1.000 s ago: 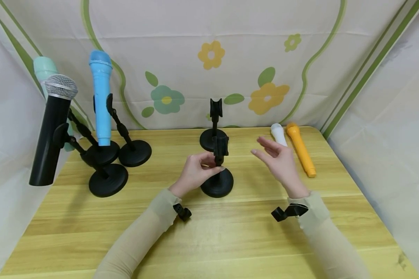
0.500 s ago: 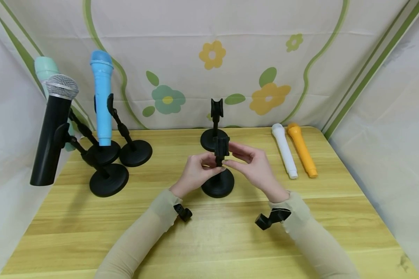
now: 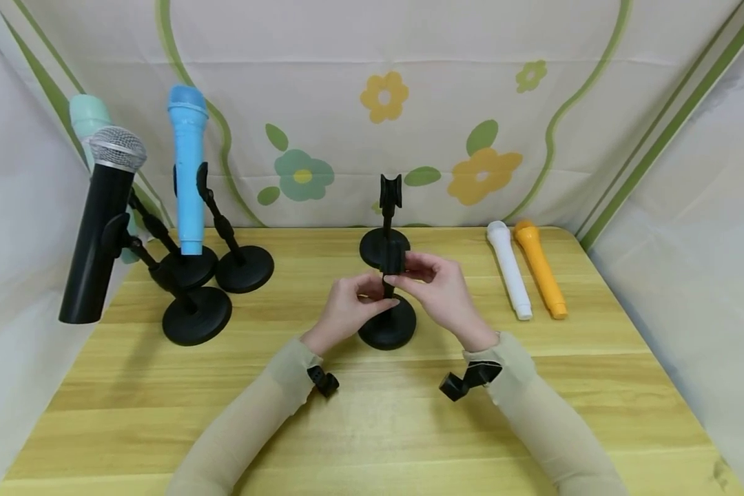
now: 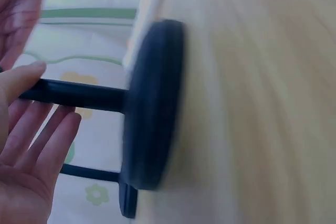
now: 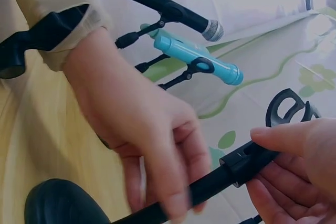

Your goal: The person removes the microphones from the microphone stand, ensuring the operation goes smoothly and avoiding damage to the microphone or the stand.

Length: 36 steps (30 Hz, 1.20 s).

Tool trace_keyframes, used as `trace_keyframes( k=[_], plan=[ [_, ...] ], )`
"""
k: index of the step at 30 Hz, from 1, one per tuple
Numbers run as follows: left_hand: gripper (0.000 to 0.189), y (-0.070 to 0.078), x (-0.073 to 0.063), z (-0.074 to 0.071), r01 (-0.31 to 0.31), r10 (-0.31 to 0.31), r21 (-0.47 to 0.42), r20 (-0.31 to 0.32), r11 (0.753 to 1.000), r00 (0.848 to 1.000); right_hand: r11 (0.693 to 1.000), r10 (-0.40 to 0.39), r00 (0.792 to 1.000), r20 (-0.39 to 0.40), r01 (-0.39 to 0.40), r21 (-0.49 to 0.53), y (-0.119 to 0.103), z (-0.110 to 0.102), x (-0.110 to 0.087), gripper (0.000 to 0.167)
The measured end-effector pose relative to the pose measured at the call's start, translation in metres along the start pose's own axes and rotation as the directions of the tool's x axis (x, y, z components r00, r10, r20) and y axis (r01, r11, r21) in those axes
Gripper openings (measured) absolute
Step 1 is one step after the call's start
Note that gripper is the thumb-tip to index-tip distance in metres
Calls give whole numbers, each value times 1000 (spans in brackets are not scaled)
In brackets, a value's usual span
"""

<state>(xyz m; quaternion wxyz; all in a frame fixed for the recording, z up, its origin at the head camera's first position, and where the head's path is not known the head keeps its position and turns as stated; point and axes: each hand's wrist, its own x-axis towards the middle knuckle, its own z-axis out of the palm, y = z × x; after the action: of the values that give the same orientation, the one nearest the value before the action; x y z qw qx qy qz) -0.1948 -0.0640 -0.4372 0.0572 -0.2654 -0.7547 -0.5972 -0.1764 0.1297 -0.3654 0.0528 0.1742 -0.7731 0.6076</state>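
In the head view, a black desk microphone stand (image 3: pixel 387 332) stands upright in the middle of the table. My left hand (image 3: pixel 345 308) pinches its pole (image 4: pixel 84 94) between thumb and fingers, above the round base. Higher up, my right hand (image 3: pixel 443 293) grips the collar (image 5: pixel 242 162) just under the clip, the thumb lying along it in the right wrist view. The forked clip (image 5: pixel 289 107) at the top holds no microphone. Directly behind is a second black stand (image 3: pixel 372 248), also with a bare clip.
At left, several stands (image 3: pixel 198 318) bear a black microphone (image 3: pixel 98 241), a blue microphone (image 3: pixel 189 172) and a mint one (image 3: pixel 89 116). A white microphone (image 3: pixel 510 272) and an orange microphone (image 3: pixel 541 272) lie at the right. A flowered cloth (image 3: pixel 322 41) hangs behind the wooden table (image 3: pixel 372 427).
My right hand has come leftward from beside the white microphone to the stand and now grips it under the clip. My left hand has stayed on the pole.
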Motion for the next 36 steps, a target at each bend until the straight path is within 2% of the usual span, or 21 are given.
trace_keyframes(
  k=[5,9,13,17,20,23,28,33,36],
  plan=[
    [19,-6,-3,-9,35,-32,39,-64,999,997,1000,23,1000,10,-24,9,0,9,18,31],
    [21,-12,3,-20,74,-65,64,-131,995,989,1000,12,1000,-1,-12,22,-1,18,40,32],
    [22,-15,16,-37,104,-80,121,-192,987,978,1000,-11,1000,-5,11,21,-7,26,66,32],
    [23,-18,36,-57,94,-50,189,-225,977,973,999,-29,999,-13,29,40,-13,36,94,30],
    [22,-22,49,-72,88,-33,222,-243,971,969,998,-23,999,-22,24,52,-15,45,112,32],
    [20,-28,59,-82,107,-41,236,-267,966,963,998,-4,1000,-21,5,59,-12,54,126,33],
    [19,-41,69,-90,165,-88,234,-309,958,947,1000,-2,999,-36,3,28,-1,71,140,32],
    [19,-55,75,-93,176,-81,249,-351,952,933,999,-15,997,-81,11,-45,5,89,147,30],
    [17,-62,75,-94,189,-89,238,-378,953,922,999,-10,999,-53,8,-40,6,97,148,34]
  ],
)
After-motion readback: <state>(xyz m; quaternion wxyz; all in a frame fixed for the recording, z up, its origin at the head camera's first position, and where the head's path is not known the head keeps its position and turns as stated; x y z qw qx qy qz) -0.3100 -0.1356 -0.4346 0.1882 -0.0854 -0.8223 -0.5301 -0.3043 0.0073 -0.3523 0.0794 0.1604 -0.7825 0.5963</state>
